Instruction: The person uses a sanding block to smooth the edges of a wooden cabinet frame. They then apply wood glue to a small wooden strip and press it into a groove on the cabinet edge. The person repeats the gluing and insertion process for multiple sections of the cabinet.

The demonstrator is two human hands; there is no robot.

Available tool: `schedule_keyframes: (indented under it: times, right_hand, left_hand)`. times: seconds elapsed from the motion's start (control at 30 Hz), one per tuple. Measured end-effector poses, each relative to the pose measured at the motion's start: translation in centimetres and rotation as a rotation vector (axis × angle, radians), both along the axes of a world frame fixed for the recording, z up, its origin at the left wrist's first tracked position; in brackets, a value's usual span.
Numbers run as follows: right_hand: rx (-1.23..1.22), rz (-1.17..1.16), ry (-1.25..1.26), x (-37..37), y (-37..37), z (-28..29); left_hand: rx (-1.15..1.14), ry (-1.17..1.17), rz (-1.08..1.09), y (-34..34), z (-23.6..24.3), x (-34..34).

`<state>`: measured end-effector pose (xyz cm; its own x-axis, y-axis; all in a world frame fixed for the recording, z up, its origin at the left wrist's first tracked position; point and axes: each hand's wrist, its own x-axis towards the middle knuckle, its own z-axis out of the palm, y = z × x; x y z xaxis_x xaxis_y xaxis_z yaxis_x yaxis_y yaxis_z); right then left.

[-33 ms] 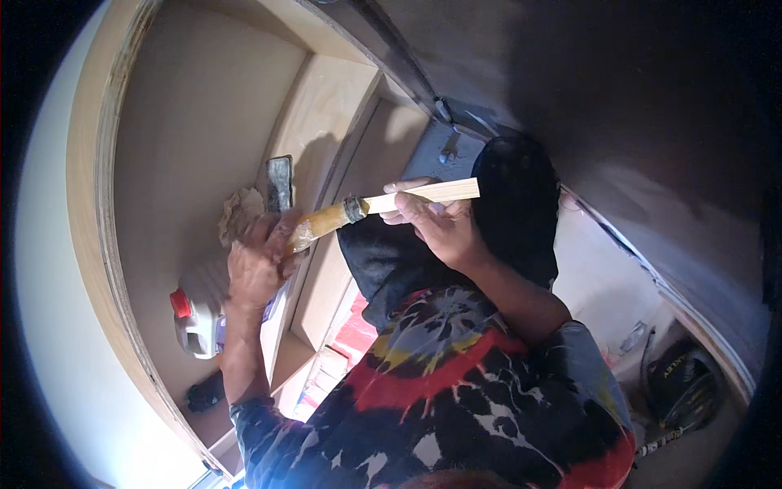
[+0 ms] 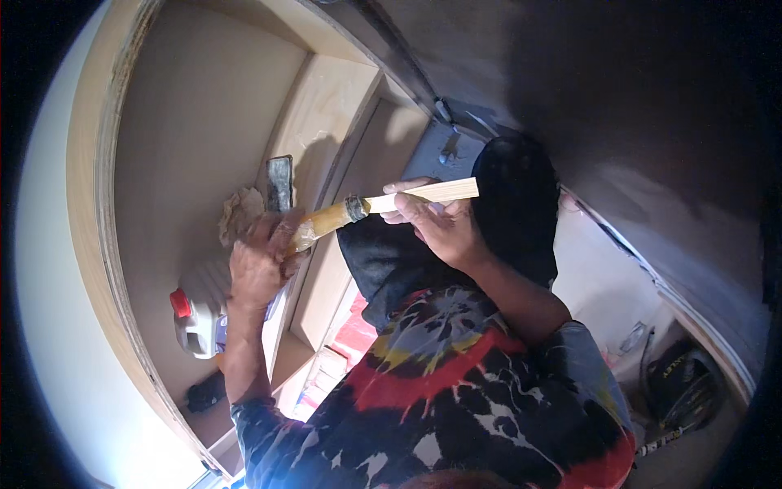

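My left hand is wrapped round the near end of an amber, tube-like piece with a dark collar. What kind of thing it is I cannot make out. A flat, pale strip of wood lies in line with it, its left end meeting the collar. The thumb and fingers of my right hand pinch this strip from both sides. Whether strip and amber piece are joined or only touch, I cannot tell. Both are held above my lap, over the edge of a wooden cabinet.
Inside the plywood cabinet are a white jug with a red cap, a crumpled rag, a grey flat-faced block and a small black object. A dark bag sits at lower right. A dark panel rises at upper right.
The wood strip has shifted very slightly left. My left hand has moved a touch to the right. Both grips are the same.
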<state>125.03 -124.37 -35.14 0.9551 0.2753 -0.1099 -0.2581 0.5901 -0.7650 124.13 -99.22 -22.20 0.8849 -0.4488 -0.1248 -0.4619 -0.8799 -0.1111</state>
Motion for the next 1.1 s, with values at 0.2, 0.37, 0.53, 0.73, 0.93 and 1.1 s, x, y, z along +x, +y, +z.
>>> schedule_keyframes:
  times: [0.2,0.37,0.53,0.73,0.93,1.1]
  right_hand:
    - [0.304,0.054,0.057,0.3,0.0,-0.1]
    - [0.43,0.07,0.024,1.8,0.1,3.1]
    - [0.312,-0.056,-0.167,4.6,-0.1,8.1]
    - [-0.194,-0.62,-0.611,9.2,2.2,13.5]
    - [-0.303,-1.029,-0.967,14.4,4.7,16.6]
    - [-0.421,-1.242,-1.13,17.2,6.6,19.8]
  left_hand:
    - [-0.105,-0.036,0.146,-0.7,-1.5,-0.6]
    - [-0.581,-0.269,0.304,-1.0,-4.6,-0.5]
    - [-0.952,-0.576,0.471,-1.4,-8.2,2.1]
    - [-1.251,-0.721,0.577,-0.2,-14.5,4.4]
    - [-1.367,-0.693,0.733,-0.7,-14.8,4.2]
    - [-1.26,-0.687,0.726,-0.2,-15.1,4.0]
